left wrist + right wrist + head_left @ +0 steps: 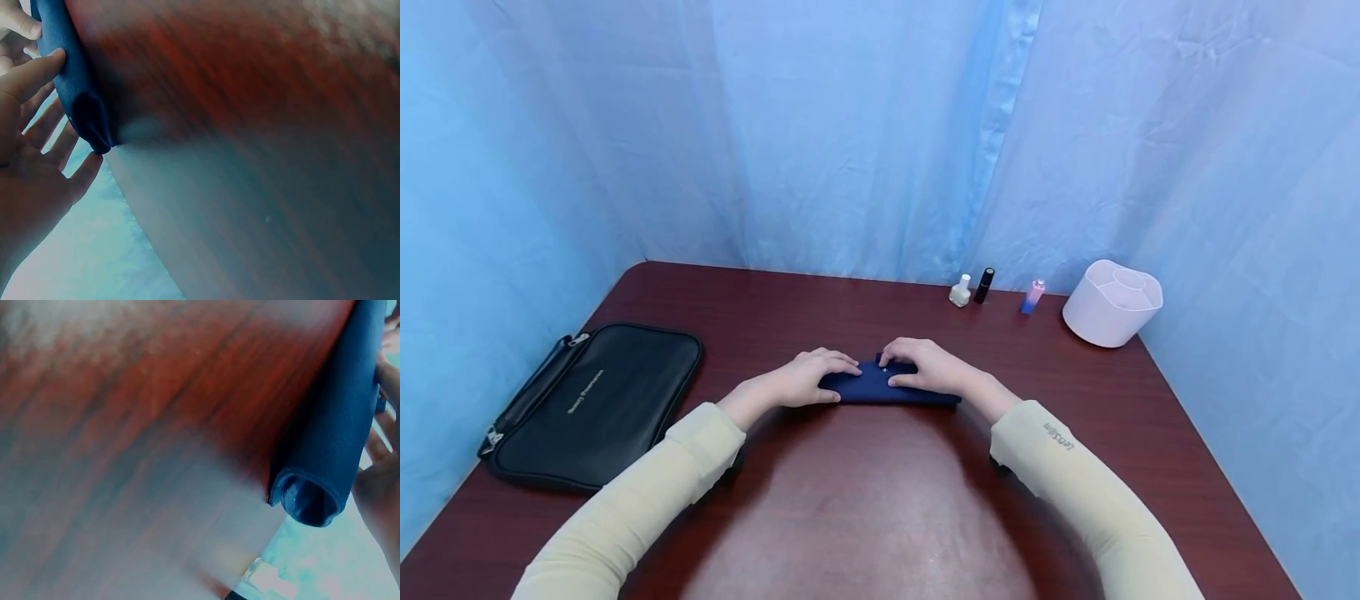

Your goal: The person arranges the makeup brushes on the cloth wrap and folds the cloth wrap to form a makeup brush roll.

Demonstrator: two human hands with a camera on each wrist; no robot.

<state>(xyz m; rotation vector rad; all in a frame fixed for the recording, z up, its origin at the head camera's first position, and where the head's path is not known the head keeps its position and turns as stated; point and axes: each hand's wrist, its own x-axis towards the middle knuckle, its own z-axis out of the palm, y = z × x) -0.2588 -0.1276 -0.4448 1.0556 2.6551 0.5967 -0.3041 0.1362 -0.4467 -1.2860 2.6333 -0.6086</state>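
Observation:
A navy blue fabric roll (865,385) lies across the middle of the table, hollow at both ends. My left hand (811,379) holds its left end. In the left wrist view the thumb (55,61) presses the near face while the other fingers reach behind. On the right half, my right hand (928,368) grips the roll, its thumb on top and its index finger beside a small shiny spot near a short strap. The right wrist view shows the roll's open right end (309,497) and part of the right hand (384,481) behind it.
A black zipped case (598,400) with a handle lies at the left. Along the back right stand a nail polish bottle (959,292), a black tube (984,285), a pink-and-blue tube (1032,297) and a white divided organizer (1101,312). Blue curtains (850,142) hang behind the table edge.

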